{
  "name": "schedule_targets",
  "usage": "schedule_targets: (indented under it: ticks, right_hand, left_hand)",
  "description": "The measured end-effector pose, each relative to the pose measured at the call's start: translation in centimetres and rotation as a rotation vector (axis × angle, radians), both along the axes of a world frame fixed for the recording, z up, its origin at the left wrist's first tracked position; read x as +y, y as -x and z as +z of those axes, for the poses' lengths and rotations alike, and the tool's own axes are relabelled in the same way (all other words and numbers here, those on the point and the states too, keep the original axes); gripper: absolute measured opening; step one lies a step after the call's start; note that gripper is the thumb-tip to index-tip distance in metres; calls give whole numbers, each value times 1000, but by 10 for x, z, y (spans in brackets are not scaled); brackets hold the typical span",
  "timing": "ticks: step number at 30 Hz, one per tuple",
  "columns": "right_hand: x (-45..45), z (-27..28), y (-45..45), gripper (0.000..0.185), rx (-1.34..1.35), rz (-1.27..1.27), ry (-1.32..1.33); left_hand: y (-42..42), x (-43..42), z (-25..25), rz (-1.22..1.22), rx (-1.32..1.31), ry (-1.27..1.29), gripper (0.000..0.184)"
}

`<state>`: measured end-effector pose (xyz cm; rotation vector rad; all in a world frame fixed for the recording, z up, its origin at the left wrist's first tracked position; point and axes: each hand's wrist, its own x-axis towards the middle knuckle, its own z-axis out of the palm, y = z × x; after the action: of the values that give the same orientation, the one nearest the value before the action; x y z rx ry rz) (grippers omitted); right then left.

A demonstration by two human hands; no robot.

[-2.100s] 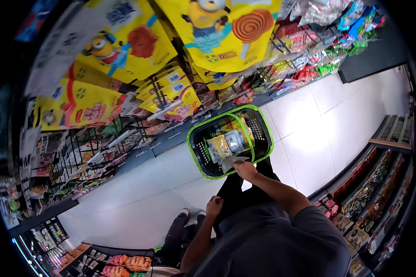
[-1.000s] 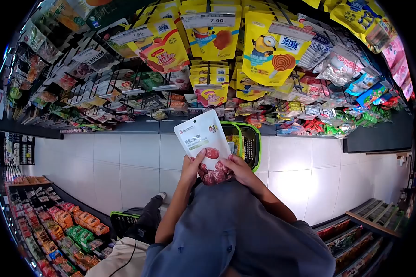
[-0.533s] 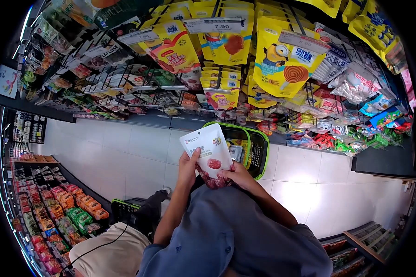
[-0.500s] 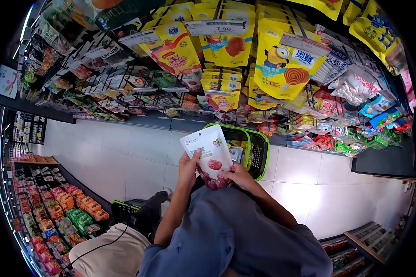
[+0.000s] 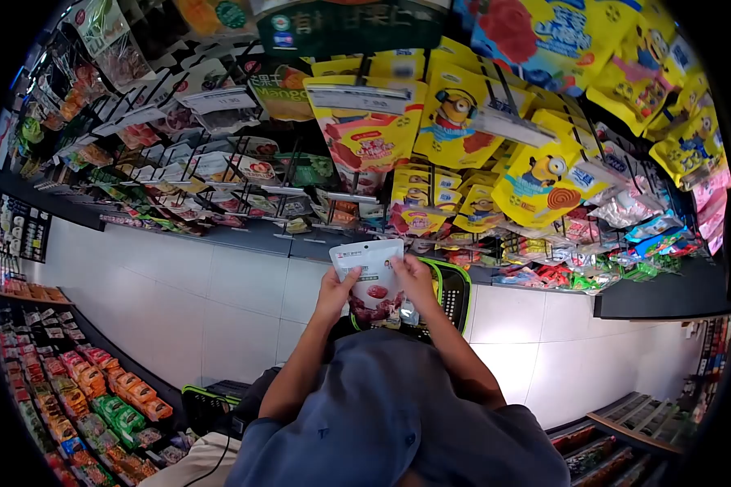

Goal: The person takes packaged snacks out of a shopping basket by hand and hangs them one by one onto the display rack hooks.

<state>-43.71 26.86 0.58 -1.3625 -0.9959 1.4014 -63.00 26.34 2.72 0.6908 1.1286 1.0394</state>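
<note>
We're gripping a pouch [image 5: 373, 280] with left hand [image 5: 330, 296] and right hand [image 5: 417, 284], long axis pointing forward, white over red.

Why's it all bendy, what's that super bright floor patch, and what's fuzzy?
Head view: probably a wide lens, bowing the shelf edge and leaving black corners; head view again: light glaring white off the floor; head view too: small print on the white pouch looks fuzzy.

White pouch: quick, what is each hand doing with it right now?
Left hand: closed, holding the white pouch by its left side, thumb on the front.
Right hand: closed, holding the same pouch by its right side.
</note>
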Motion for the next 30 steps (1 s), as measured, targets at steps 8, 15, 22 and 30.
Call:
schedule_targets:
  ticks: [8,15,22,30]
  right_hand:
    - [64,-33,48,32,-159,-71,69]
    - [108,-57,47,32,-48,-171,120]
    - [109,-44,48,29,26,-276,8]
    - [118,-37,47,24,-33,-246,-49]
  left_hand:
    - [35,90,-50,47,63,-92,33]
    - [24,155,-60,146,255,-135,43]
    - [14,168,-78,155,196,-271,36]
    - [13,176,-44,140,205,-261,45]
